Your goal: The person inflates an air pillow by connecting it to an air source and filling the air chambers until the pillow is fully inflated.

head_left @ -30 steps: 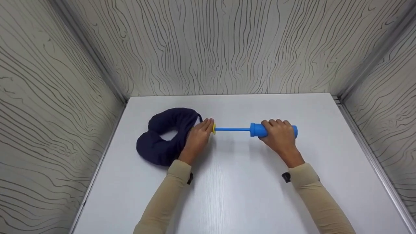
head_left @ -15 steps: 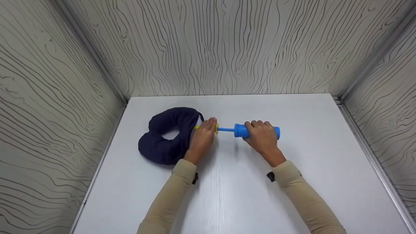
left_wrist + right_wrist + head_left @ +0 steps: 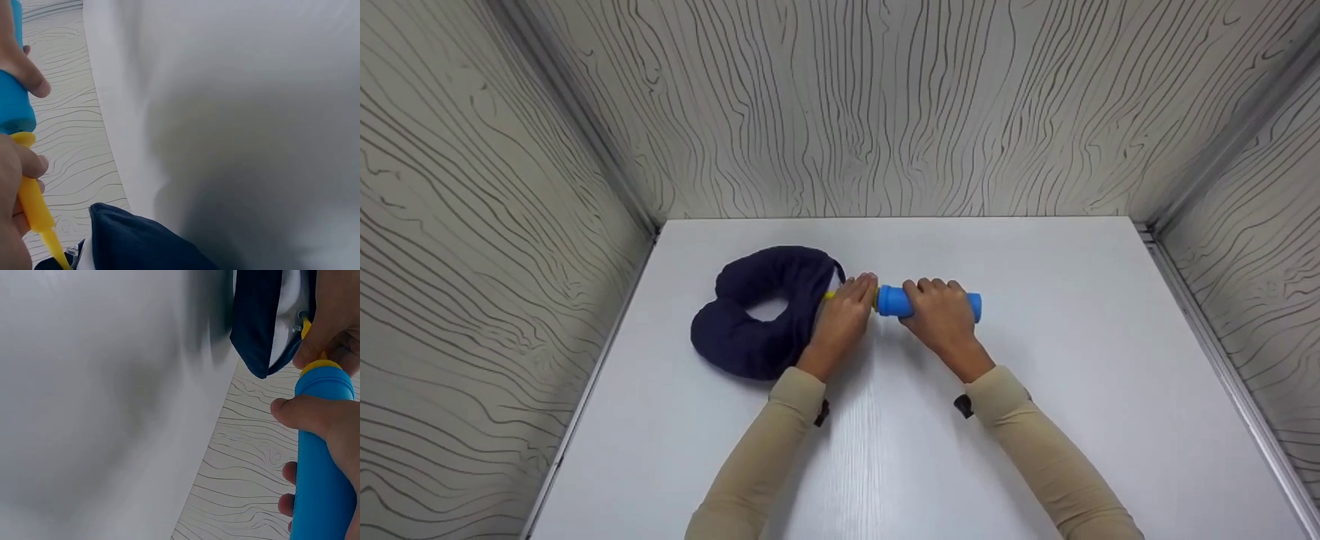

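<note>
A hand air pump with a blue barrel (image 3: 323,467) and a yellow nozzle end (image 3: 35,205) lies sideways between my hands. My right hand (image 3: 941,315) wraps round the blue barrel. With thumb and fingers my left hand (image 3: 844,319) grips the yellow end, whose thin tip reaches the valve (image 3: 301,320) in the opening of a navy U-shaped neck pillow (image 3: 757,349). White inner lining (image 3: 284,312) shows in that opening. The barrel sits right up against the yellow flange (image 3: 23,138), and the blue rod is out of sight.
A white table (image 3: 870,465) lies under everything. Wood-patterned panels (image 3: 840,112) stand behind and at both sides, with metal rails along the table's side edges.
My right hand has pushed the blue barrel left toward my left hand, and the rod has slid fully inside. The left hand and pillow have shifted slightly right.
</note>
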### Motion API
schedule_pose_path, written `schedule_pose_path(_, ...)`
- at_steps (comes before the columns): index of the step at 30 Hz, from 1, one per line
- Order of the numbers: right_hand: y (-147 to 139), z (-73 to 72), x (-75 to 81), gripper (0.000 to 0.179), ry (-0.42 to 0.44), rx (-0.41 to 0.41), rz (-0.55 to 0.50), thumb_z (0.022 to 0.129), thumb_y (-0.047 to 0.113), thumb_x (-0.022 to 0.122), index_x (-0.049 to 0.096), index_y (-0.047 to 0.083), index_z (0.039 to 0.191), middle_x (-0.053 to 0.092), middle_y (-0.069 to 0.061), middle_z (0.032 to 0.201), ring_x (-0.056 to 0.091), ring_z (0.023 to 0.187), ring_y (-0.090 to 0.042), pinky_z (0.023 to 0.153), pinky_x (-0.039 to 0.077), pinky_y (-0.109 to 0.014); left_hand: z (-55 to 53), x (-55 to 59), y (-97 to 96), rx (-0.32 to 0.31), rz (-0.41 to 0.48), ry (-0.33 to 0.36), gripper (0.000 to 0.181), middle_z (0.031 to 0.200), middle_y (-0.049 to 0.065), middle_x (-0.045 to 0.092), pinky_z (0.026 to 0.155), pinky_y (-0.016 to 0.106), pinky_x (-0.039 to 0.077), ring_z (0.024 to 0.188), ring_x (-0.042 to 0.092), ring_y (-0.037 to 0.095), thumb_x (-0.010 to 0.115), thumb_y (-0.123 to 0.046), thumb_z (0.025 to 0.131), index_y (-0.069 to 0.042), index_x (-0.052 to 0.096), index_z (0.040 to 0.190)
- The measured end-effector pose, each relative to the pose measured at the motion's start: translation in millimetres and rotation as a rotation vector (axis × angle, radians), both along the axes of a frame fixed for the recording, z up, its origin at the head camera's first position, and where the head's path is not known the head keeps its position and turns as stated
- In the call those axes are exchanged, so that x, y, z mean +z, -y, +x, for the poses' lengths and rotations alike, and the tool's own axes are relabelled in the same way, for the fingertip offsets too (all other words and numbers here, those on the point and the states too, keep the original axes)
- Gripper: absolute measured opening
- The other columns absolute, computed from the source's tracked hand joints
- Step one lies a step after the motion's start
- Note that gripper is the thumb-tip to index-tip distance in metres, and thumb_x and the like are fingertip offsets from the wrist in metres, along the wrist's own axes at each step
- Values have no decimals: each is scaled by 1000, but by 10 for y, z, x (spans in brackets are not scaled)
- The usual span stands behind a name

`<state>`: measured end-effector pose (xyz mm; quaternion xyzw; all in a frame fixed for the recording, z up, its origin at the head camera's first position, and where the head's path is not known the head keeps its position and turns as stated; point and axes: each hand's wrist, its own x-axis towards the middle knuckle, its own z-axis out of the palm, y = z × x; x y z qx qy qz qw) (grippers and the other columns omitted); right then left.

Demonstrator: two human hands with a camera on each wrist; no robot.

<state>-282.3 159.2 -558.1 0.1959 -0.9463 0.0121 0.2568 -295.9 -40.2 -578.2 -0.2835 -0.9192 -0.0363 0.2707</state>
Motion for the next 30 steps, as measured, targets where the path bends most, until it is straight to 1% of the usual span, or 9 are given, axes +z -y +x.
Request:
schedule_pose_path(3,-27,2,-9,54,0,4,2,79,37,96,75,7,118,81,-16,102,79,90,-36,81,66,-53,-15,-19,-10,-21,-9,6,43,138,12,73,115,34,52,130,70,23,69,4,97,1,67,139)
schedule_pose_path(7,-110,7,-3,56,6,-4,-4,76,38,97,75,8,118,82,-15,104,80,91,-36,82,66,-53,-31,-10,18,-9,-44,54,48,144,12,69,119,35,49,136,66,22,68,6,97,0,63,144)
schedule_pose_path(10,-197,11,19,57,12,-14,-23,75,37,98,76,9,119,82,-15,104,80,92,-36,82,66,-52,-53,11,56,2,-68,63,51,147,11,68,121,35,47,139,64,22,68,6,97,0,61,146)
schedule_pose_path(14,-328,20,47,55,16,-19,-48,75,35,98,76,9,119,82,-15,105,80,93,-37,82,66,-52,-86,42,103,-1,-39,60,49,145,11,69,119,35,50,137,65,23,68,5,97,-1,63,145)
schedule_pose_path(17,-430,39,53,55,10,-21,-54,75,34,98,76,9,119,82,-15,105,80,93,-37,82,66,-53,-93,58,132,-5,-6,76,47,143,12,70,117,36,52,135,67,24,69,4,97,-1,64,143)
schedule_pose_path(20,-532,64,43,54,-8,-23,-56,74,34,99,77,9,117,82,-16,103,80,91,-37,80,66,-53,-95,62,160,-4,-2,88,46,142,12,70,117,36,52,134,67,24,68,6,97,0,64,143)
schedule_pose_path(24,-657,94,29,54,-32,-33,-59,73,34,100,78,8,115,82,-16,102,80,90,-38,79,66,-54,-103,62,195,0,1,84,45,141,12,71,116,37,52,133,68,24,69,6,96,0,65,141)
schedule_pose_path(30,-831,136,45,55,-36,-58,-74,72,33,100,77,8,115,81,-17,103,79,92,-40,82,65,-57,-127,69,248,15,2,102,44,142,12,71,118,37,51,134,67,24,69,5,97,0,65,141)
